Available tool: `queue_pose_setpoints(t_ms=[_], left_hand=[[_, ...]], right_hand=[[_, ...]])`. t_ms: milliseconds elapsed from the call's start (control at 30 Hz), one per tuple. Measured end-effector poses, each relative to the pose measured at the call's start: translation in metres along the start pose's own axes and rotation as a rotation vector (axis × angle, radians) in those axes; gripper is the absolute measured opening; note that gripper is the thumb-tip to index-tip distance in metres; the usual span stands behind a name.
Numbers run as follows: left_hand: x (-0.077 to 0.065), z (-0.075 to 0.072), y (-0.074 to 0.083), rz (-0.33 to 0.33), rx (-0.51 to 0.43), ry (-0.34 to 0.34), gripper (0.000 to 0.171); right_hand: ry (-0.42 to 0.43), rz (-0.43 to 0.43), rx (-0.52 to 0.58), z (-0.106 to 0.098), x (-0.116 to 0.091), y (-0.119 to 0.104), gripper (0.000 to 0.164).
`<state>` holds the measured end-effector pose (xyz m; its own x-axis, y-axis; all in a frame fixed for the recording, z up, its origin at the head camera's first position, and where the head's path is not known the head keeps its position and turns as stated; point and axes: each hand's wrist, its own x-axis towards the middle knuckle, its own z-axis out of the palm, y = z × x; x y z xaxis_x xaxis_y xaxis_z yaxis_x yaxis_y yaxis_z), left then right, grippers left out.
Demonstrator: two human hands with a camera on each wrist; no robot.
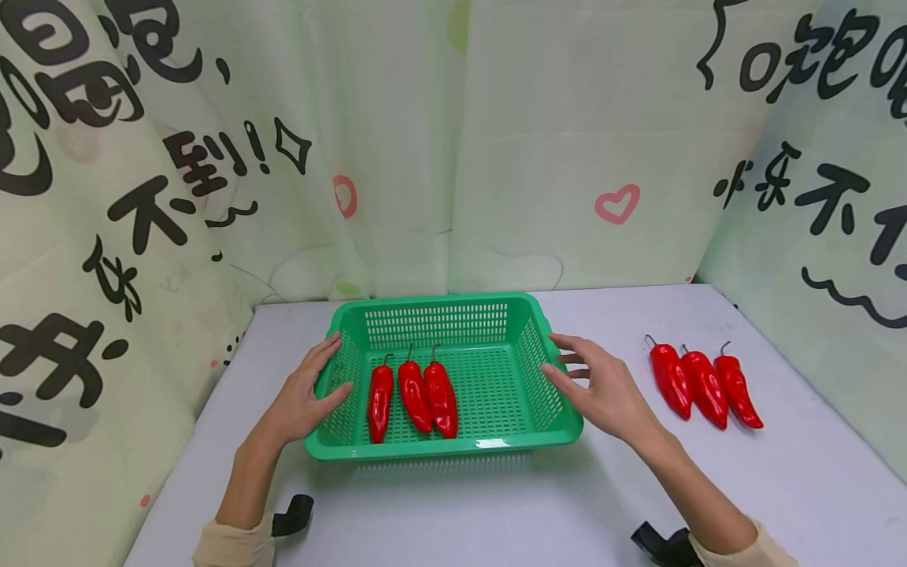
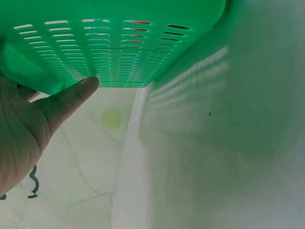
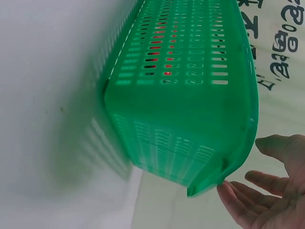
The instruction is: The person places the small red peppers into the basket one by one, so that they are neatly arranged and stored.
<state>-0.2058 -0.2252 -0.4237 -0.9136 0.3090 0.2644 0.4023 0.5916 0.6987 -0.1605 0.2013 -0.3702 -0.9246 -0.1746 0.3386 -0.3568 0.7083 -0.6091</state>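
Green basket, a slotted plastic tray with rounded corners, sits on the smooth white desk, holding three glossy, tapering red peppers with thin curved stems. Three similar loose peppers lie at right. Both hands are loosely spread, gripping nothing: the left hand at the left rim, the right hand at the right. Bold black characters, including "不", mark the pale fabric curtain.
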Motion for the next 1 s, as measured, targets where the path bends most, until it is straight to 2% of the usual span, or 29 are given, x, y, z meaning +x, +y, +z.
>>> queue_pose_setpoints(t_ms=[1000], left_hand=[[-0.001, -0.001, 0.001, 0.003, -0.006, 0.003, 0.072]], right_hand=[[0.039, 0.109, -0.075, -0.019, -0.017, 0.036, 0.06]])
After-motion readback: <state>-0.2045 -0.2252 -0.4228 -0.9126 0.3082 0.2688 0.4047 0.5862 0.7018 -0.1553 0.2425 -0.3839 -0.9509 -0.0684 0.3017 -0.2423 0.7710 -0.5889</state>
